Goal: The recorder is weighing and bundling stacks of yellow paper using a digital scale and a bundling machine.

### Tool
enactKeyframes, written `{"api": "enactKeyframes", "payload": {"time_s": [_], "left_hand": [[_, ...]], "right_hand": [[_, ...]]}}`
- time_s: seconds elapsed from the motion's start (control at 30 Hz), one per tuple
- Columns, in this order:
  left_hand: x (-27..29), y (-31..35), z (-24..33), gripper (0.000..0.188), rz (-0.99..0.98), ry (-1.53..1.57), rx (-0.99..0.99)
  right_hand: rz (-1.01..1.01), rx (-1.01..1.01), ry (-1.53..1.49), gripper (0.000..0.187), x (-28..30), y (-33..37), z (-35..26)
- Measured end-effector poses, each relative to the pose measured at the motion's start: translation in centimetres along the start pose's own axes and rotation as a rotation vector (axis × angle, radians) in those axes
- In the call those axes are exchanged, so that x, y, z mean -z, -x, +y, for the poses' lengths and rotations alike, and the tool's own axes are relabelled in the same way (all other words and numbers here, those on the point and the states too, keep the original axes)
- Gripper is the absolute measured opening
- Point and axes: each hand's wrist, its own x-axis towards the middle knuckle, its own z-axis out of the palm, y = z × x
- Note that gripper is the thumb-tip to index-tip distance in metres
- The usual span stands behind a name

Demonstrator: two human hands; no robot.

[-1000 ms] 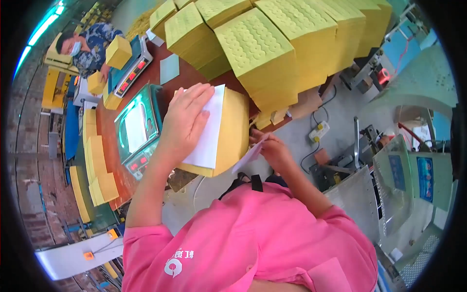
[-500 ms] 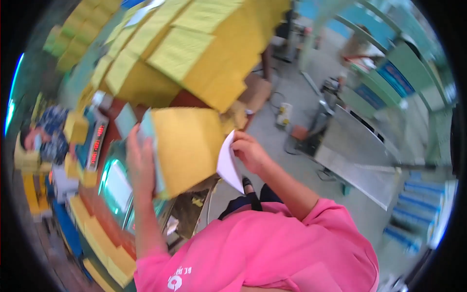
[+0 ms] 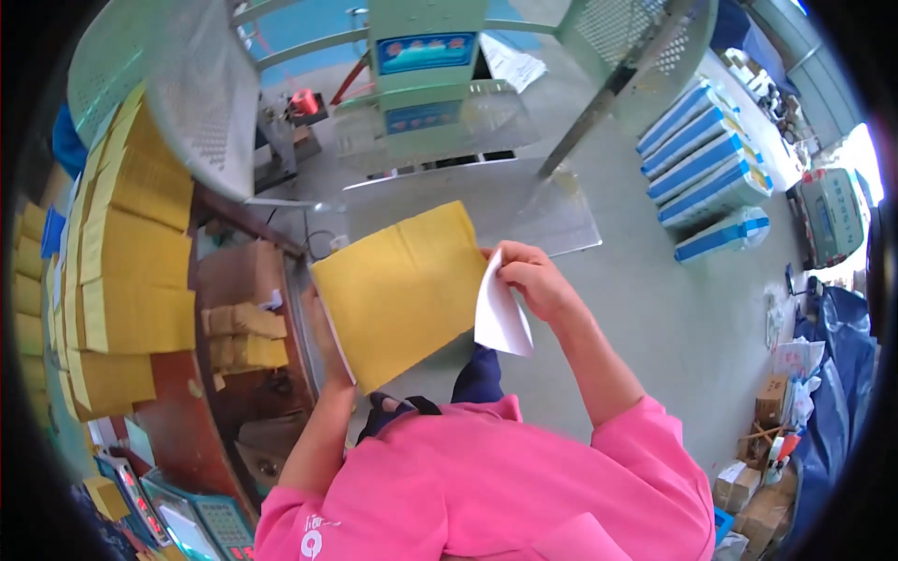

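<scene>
A thick, square-cut stack of yellow paper (image 3: 402,290) is held out in front of my body, slightly tilted. My left hand (image 3: 325,338) grips it at the left edge, with most of its fingers hidden behind the stack. A pale layer shows along that edge. At the stack's right side my right hand (image 3: 531,280) pinches a bent white sheet of paper (image 3: 501,318), which hangs down from the fingers. The fingertips are close to the yellow edge; whether they touch it I cannot tell.
Ahead stands a green metal machine with a flat metal plate (image 3: 468,201). Piles of yellow paper (image 3: 140,252) sit on a red-brown table (image 3: 178,411) at left, a scale with a display (image 3: 187,524) nearer. Blue-and-white packs (image 3: 706,178), cartons (image 3: 772,514) and a blue tarp (image 3: 842,355) are at right.
My view has turned right, from the table toward the metal machine. The yellow stack and white sheet have come along in my hands. My left hand is now more hidden behind the stack.
</scene>
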Motion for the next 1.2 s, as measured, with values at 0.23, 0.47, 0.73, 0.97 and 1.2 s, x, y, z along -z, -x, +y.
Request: {"api": "enactKeyframes", "payload": {"time_s": [0.23,0.47,0.73,0.97,1.2], "left_hand": [[-20.0,-7.1,-6.9,0.043,-0.129,0.075,-0.164],[-23.0,-14.6,-22.3,0.051,-0.125,-0.543,-0.39],[-25.1,-13.7,-14.6,0.049,-0.18,-0.003,-0.014],[-24.3,-12.8,-12.1,0.047,-0.108,0.243,0.242],[-23.7,-11.3,-10.6,0.045,-0.169,0.413,0.403]], "right_hand": [[0.217,0.062,-0.011,0.017,18.1,-2.9,-3.4],[0.159,0.023,-0.015,0.016,26.3,-8.6,-4.1],[0.258,-0.198,-0.296,0.012,33.6,-1.7,0.4],[0.411,-0.371,-0.261,0.028,38.3,6.8,3.5],[0.394,0.033,-0.474,0.016,33.1,0.4,-1.8]]}}
